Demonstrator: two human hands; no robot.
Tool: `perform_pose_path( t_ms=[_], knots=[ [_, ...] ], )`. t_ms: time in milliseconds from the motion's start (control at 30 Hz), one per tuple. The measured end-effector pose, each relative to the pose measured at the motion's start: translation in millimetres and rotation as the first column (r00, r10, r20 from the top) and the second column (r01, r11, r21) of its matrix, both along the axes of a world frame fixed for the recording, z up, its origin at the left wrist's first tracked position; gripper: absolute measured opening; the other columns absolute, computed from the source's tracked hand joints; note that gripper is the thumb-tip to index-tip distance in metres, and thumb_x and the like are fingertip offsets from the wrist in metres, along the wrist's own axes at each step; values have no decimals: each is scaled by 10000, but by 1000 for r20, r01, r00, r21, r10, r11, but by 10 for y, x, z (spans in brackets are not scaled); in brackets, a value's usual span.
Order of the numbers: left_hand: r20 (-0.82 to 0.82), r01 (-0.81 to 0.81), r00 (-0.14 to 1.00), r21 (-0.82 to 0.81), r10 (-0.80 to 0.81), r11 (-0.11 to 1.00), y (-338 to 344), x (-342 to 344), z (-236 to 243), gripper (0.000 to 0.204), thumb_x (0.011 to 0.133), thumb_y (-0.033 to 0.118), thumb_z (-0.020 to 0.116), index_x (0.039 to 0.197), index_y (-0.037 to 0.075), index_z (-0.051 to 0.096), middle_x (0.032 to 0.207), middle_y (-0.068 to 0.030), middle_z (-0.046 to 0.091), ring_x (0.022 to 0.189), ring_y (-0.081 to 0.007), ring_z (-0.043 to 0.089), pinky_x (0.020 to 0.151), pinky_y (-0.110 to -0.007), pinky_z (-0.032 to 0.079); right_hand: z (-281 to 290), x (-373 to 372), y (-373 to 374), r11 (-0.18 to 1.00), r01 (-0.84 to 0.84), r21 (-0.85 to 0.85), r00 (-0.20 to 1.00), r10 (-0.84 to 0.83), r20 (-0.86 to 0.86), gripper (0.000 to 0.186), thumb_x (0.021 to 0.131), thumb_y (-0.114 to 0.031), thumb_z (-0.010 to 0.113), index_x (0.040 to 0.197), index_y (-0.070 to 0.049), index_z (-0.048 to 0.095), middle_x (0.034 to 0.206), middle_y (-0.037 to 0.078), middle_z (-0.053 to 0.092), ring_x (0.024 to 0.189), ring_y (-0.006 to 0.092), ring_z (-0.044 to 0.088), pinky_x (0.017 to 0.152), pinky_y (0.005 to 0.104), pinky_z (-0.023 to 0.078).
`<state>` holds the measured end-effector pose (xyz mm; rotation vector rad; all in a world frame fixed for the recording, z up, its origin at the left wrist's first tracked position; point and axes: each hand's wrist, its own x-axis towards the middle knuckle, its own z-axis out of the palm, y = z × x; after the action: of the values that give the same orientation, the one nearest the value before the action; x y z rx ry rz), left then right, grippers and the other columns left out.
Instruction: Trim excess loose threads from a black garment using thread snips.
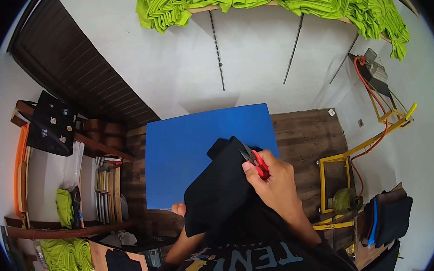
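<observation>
In the head view, black fabric (215, 186) is lifted in front of my body, over the near part of a blue board or tabletop (186, 143). My right hand (274, 183) is closed on red-handled scissors (258, 167), whose dark blades lie at the upper right edge of the fabric. My left hand (179, 211) grips the lower left side of the fabric, with most of its fingers hidden behind the cloth.
Lime-green fabric piles (248, 0) line a high shelf. A yellow metal frame (342, 160) with red hose and gas cylinder (343, 200) stands at right, near folded dark cloths (391, 215). Left are wooden shelves (96, 144), a black bag (49, 125) and more green cloth (65, 256).
</observation>
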<state>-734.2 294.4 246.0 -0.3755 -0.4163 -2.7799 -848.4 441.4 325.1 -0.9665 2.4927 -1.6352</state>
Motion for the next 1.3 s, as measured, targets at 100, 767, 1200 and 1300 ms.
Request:
perform_pose_path(
  t_ms=[100, 767, 1200, 1300],
  knots=[
    [-31, -7, 1000, -29, 6, 1000, -13, -86, 19, 884, 629, 327, 709, 1348, -80, 396, 1352, -250, 462, 1218, -348, 495, 1068, -432, 360, 14, -23, 19, 1000, -15, 6, 1000, 15, -12, 273, 839, -225, 702, 821, 7, 558, 637, 137, 563, 527, 254, 553, 517, 332, 448],
    [-249, -78, 968, -195, 28, 978, -64, -73, 71, 903, 625, 352, 719, 1350, -76, 395, 1346, -229, 474, 1221, -337, 494, 1086, -412, 339, 48, 12, 28, 996, -77, -38, 996, 79, 33, 265, 872, -203, 674, 772, -8, 526, 589, 104, 505, 489, 194, 491, 482, 316, 399],
    [-22, -31, 999, 40, 32, 999, 61, 35, 122, 841, 632, 320, 659, 1330, -82, 415, 1283, -245, 518, 1151, -346, 538, 1019, -425, 407, 35, -270, -35, 955, -9, -295, 943, 106, 314, 250, 880, -246, 686, 878, -6, 616, 715, 11, 557, 704, 68, 489, 652, 237, 430],
    [62, -1, 998, 97, -5, 995, 43, 104, 78, 828, 635, 327, 640, 1328, -72, 425, 1276, -238, 526, 1139, -343, 546, 1008, -428, 420, 23, -353, -25, 909, -100, -404, 817, 307, 489, 244, 900, -236, 665, 838, -6, 611, 687, -10, 507, 675, 53, 458, 609, 234, 398]
  ],
)
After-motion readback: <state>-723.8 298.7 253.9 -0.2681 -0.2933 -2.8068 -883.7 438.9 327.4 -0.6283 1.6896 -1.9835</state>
